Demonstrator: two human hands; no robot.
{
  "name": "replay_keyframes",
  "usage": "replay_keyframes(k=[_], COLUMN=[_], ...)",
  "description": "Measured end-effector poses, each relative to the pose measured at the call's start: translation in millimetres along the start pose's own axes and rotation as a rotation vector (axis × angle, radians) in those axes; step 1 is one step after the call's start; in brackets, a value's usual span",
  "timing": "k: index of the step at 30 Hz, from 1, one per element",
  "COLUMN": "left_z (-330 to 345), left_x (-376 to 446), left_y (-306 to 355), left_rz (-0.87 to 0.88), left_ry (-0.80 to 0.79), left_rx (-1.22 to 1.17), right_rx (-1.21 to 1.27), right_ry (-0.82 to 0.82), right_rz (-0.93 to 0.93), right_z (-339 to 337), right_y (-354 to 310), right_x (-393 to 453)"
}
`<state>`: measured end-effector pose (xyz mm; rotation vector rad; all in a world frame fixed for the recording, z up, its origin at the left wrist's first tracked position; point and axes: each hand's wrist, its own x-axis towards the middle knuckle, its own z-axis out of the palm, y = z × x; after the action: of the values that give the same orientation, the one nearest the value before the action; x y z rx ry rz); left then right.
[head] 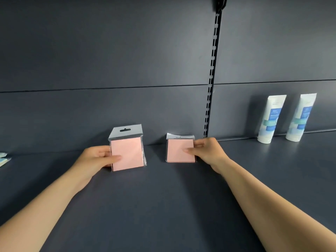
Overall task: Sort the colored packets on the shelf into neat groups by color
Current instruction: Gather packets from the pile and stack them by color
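Your two bare forearms reached in from the lower corners over the dark shelf [167, 206], hands well apart. Your left hand [98, 157] pinched the left edge of a pink packet [127, 153], thumb on its face, holding it upright with its grey hanger tab on top. Your right hand [205, 151] pinched the right edge of a second pink packet [180, 150], which stood nearer the back panel. Both packets stood on edge with a clear gap between them. Either could have tipped over if you had let go, since each looked thin and balanced on a narrow base; the slick wrap could also have slipped in so light a pinch. Pale packets [4, 159] lay at the far left edge, and two white tubes [271, 119] leaned against the back on the right.
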<state>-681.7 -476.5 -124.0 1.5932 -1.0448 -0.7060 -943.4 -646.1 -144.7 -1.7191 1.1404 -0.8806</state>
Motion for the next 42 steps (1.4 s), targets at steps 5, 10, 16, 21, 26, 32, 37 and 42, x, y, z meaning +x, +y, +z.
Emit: replay_keyframes(k=[5,10,16,21,26,32,37,42], left_z=[10,53,109,120,123,120,73,-12], left_x=[-5,-9,-3,1,5,11,3,-31], left_y=[2,13,27,28,23,24,30,39], left_rz=[-0.016,-0.005,-0.016,0.016,0.038,-0.024,0.002,0.175], left_ry=[0.025,0.007,-0.058,-0.062,0.052,0.098,-0.001,-0.086], left_rx=[-0.042,-0.148,-0.183,-0.073,0.05,0.178,0.545,1.193], right_rx=[-0.172,-0.017,0.365,0.271,0.135,-0.128,-0.314,-0.812], right_ry=[0.046,0.111,-0.106,-0.182,-0.097,0.068,0.31,0.101], right_rz=[-0.024,-0.002,0.014,0.003,0.01,0.025,-0.015,-0.177], right_z=[2,-6,-16,-11,-9,-2,-2,26], right_y=[-5,-12,-16,-13,-12,-11,-22,-51], right_x=[-4,-11,-22,-21,-16,-13,-25,-50])
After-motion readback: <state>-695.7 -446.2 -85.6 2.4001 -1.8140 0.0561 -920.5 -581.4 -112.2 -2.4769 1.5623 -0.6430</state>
